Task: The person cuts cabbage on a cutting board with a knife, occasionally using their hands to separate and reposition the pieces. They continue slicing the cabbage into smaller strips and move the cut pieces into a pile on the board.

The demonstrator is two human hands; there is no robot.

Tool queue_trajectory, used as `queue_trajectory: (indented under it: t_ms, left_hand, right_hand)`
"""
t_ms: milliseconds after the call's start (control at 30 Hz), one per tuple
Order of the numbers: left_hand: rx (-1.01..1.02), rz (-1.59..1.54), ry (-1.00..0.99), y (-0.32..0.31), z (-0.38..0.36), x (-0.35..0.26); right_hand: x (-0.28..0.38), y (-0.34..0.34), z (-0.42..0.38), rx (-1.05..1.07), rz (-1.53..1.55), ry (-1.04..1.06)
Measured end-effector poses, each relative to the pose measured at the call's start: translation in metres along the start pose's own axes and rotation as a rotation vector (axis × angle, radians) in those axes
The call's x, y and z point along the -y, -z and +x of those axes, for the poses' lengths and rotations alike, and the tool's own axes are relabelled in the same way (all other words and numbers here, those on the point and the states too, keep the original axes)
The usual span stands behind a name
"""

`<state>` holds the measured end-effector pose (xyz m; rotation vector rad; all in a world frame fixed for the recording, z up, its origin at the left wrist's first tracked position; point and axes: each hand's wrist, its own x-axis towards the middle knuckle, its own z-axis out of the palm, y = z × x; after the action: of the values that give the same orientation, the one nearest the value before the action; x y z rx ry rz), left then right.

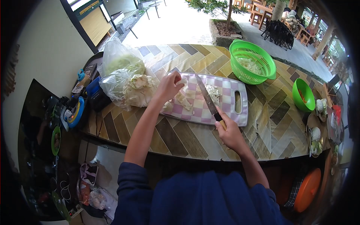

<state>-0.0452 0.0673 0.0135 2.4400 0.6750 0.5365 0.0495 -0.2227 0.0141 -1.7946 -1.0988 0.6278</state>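
The knife (207,98) has a long dark blade and a pale wooden handle. It lies slanted over the checkered pink-and-white cutting board (228,100), its tip pointing away, above shredded cabbage. The cabbage piece (182,81) is pale white-green and sits at the left part of the board, partly hidden under fingers, with more cut chunks (183,100) just beside it
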Motion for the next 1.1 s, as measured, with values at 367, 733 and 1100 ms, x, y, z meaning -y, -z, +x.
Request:
queue_trajectory:
  t_ms: [367, 733, 1100]
  left_hand:
    - [-0.271, -0.073, 0.043, 0.03, -0.033, 0.009]
    - [-0.283, -0.162, -0.06, 0.023, -0.048, -0.008]
    - [0.034, 0.245, -0.395, -0.03, -0.051, -0.037]
  right_hand:
    - [0.007, -0.07, 0.023, 0.156, -0.126, 0.166]
    - [-0.003, -0.04, 0.02, 0.009, -0.135, 0.21]
    - [-0.008, -0.001, -0.011, -0.176, -0.035, 0.086]
